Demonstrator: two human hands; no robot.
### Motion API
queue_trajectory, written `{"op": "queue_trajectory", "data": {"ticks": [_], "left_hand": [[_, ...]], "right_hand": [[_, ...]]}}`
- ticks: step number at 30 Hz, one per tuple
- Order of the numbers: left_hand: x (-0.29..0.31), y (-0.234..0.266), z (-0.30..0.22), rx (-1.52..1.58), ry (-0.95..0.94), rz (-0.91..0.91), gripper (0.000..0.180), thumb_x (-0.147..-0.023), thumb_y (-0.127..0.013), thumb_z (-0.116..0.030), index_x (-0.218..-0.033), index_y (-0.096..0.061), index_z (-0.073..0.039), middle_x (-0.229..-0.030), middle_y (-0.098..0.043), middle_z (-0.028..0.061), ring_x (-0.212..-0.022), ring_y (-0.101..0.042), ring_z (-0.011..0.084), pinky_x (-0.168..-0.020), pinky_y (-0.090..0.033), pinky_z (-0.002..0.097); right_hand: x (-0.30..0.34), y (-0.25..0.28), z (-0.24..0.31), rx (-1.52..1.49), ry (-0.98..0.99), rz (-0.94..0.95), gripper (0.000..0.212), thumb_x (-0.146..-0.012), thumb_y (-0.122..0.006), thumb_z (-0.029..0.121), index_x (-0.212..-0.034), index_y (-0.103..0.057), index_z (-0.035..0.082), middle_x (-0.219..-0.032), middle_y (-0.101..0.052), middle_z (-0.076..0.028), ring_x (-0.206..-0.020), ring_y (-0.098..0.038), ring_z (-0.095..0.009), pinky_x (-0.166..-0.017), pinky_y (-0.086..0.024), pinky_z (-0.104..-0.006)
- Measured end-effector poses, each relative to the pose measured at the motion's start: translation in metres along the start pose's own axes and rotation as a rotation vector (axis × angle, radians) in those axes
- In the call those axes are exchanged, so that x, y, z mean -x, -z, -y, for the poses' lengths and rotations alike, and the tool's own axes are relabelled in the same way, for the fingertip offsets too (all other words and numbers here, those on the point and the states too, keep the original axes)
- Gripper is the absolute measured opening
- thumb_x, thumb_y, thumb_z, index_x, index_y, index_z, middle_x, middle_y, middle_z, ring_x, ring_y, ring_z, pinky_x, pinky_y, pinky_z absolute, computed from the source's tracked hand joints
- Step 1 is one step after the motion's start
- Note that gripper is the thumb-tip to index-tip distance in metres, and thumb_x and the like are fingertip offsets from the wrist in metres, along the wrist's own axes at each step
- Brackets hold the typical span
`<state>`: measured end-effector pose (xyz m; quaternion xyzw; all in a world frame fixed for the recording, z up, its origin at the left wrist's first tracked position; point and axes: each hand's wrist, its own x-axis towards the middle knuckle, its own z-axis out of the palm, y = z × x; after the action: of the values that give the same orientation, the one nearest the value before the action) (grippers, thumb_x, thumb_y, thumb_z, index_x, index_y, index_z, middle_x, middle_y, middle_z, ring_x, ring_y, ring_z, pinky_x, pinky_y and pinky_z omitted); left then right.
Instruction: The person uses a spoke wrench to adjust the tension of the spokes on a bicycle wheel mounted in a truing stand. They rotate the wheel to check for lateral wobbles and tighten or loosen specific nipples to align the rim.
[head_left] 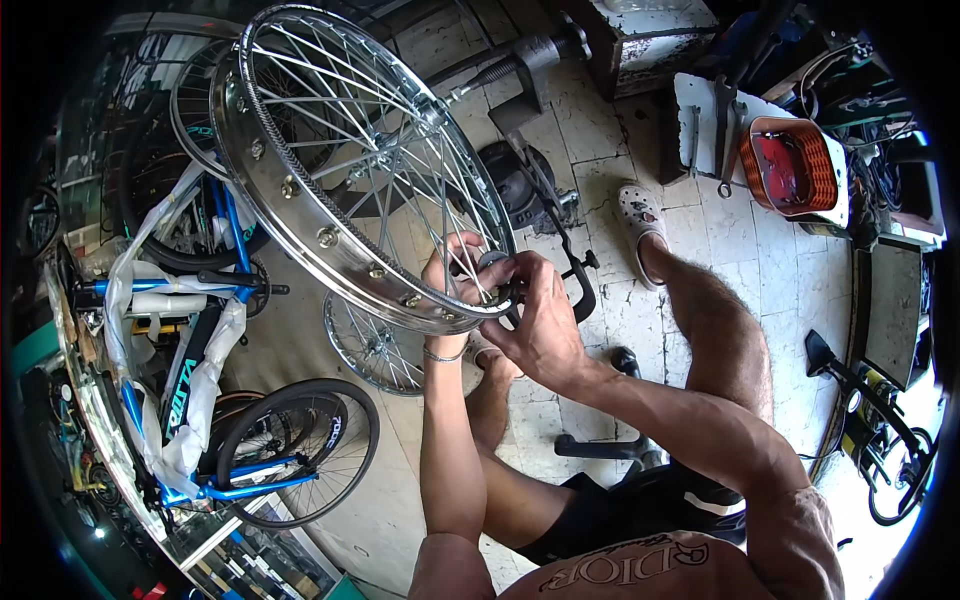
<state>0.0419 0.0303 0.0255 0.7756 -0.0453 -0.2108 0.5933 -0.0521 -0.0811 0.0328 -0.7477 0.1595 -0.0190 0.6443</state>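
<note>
A chrome spoked wheel rim (pixel 330 238) without a tyre stands tilted in front of me, with shiny spokes and a hub (pixel 385 142) in its middle. My left hand (pixel 458 272) reaches up behind the rim's lower part, its fingers curled among the spokes. At its fingertips is a small round grey disc-shaped tool (pixel 492 259), which the right fingertips also seem to touch. My right hand (pixel 545 318) is closed at the rim's lower right edge, thumb below and fingers above. What exactly lies between the fingers is partly hidden.
A dark metal stand (pixel 515 180) with a screw clamp (pixel 525 70) is behind the wheel. On the left lean a blue wrapped bicycle frame (pixel 180 320) and a tyred wheel (pixel 300 450). Wrenches (pixel 727 130) and an orange basket (pixel 790 165) lie at the right.
</note>
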Motion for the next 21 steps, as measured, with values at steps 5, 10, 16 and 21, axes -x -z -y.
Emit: {"op": "queue_trajectory", "data": {"ticks": [5, 10, 16, 21], "left_hand": [[-0.001, 0.007, -0.002, 0.312, 0.285, 0.248, 0.048, -0.101, -0.051, -0.046, -0.113, -0.065, -0.003, -0.089, -0.065, -0.0003, -0.081, -0.059, 0.0085, -0.074, -0.049, 0.0238], [0.006, 0.011, 0.002, 0.196, 0.228, 0.158, 0.043, -0.1, -0.053, -0.042, -0.107, -0.067, -0.002, -0.096, -0.066, 0.0028, -0.087, -0.062, 0.0106, -0.077, -0.05, 0.0256], [0.009, 0.037, 0.0, 0.027, 0.211, 0.135, 0.023, -0.093, -0.068, -0.021, -0.1, -0.066, 0.001, -0.083, -0.067, 0.0017, -0.071, -0.063, 0.0082, -0.061, -0.051, 0.0215], [0.001, -0.002, 0.002, 0.056, -0.032, 0.007, 0.023, -0.088, -0.075, -0.016, -0.105, -0.067, -0.002, -0.074, -0.061, -0.0023, -0.063, -0.054, 0.0042, -0.056, -0.042, 0.0197]], "right_hand": [[0.002, 0.0, -0.005, 0.171, 0.107, 0.014, 0.074, -0.074, -0.077, 0.016, -0.131, -0.037, -0.009, -0.123, -0.048, -0.026, -0.113, -0.048, -0.041, -0.099, -0.041, -0.0471], [0.001, -0.004, -0.007, 0.266, 0.118, -0.036, 0.073, -0.074, -0.076, 0.022, -0.132, -0.042, -0.006, -0.126, -0.048, -0.025, -0.116, -0.047, -0.04, -0.101, -0.04, -0.0472], [-0.002, 0.001, 0.003, 0.216, 0.047, 0.014, 0.076, -0.071, -0.078, 0.015, -0.132, -0.037, -0.007, -0.121, -0.05, -0.026, -0.113, -0.047, -0.041, -0.1, -0.039, -0.0482], [0.001, -0.005, -0.003, 0.042, 0.048, -0.036, 0.079, -0.07, -0.079, 0.013, -0.133, -0.034, -0.008, -0.12, -0.05, -0.025, -0.111, -0.046, -0.041, -0.099, -0.04, -0.0475]]}}
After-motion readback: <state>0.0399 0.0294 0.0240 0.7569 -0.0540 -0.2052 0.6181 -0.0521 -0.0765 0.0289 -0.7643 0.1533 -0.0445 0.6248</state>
